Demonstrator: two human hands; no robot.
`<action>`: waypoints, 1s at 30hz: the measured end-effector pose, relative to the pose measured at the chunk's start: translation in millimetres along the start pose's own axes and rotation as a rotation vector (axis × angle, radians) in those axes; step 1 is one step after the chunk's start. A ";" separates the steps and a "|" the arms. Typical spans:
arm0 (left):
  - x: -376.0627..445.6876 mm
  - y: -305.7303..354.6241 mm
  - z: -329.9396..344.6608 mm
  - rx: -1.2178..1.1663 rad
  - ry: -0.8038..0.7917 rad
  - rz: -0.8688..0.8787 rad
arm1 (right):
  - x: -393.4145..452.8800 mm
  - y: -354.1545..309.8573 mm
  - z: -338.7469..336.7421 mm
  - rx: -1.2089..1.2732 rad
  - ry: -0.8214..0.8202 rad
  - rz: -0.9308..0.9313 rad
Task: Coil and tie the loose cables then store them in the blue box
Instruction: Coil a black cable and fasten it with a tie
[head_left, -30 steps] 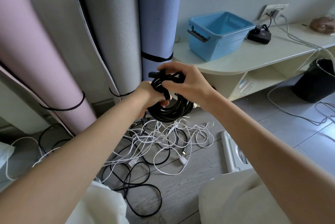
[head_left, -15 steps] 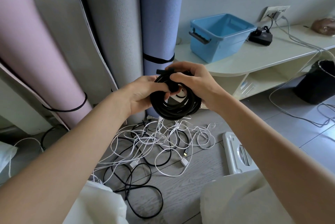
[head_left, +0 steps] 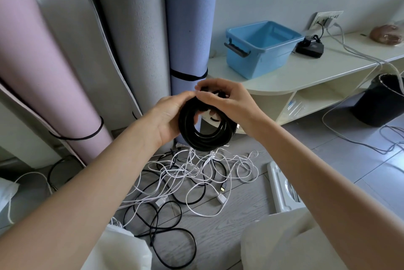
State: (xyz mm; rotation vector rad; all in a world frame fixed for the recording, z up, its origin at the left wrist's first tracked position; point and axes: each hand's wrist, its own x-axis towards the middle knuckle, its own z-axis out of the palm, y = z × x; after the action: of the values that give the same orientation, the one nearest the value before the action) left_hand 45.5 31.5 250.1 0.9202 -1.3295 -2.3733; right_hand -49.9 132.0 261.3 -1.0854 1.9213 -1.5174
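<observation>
Both hands, left hand and right hand, grip a coiled black cable above tangled cables.

We saw a glossy black rubbery coil, a smooth blue plastic box, matt textured foam mats, and a grey wood-grain floor.

A black cable coil, wound in many round loops, is held in the air. Loose white and black cables lie tangled on the floor. The blue box stands open near the shelf top's left end.
</observation>
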 end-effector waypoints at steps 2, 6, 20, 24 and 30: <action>1.5 0.0 1.9 0.019 0.037 0.019 | 0.8 0.1 1.7 0.081 0.072 0.042; 3.0 1.6 3.3 0.089 0.046 0.048 | 2.9 1.3 4.7 0.117 0.135 0.074; -9.5 3.5 -1.2 0.147 -0.263 0.116 | 4.0 -3.2 -3.2 0.251 0.228 0.172; -10.9 1.6 0.0 0.116 -0.269 0.053 | 6.5 -6.3 -15.3 0.158 0.283 0.086; -14.5 4.1 2.8 0.203 -0.340 0.024 | 6.3 -1.3 -13.4 0.176 0.270 0.077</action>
State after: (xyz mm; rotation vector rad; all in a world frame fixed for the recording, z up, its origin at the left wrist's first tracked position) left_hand 54.4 38.5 260.4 0.5574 -1.7212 -2.4891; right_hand -63.3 134.7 267.1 -0.7541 1.9310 -1.8256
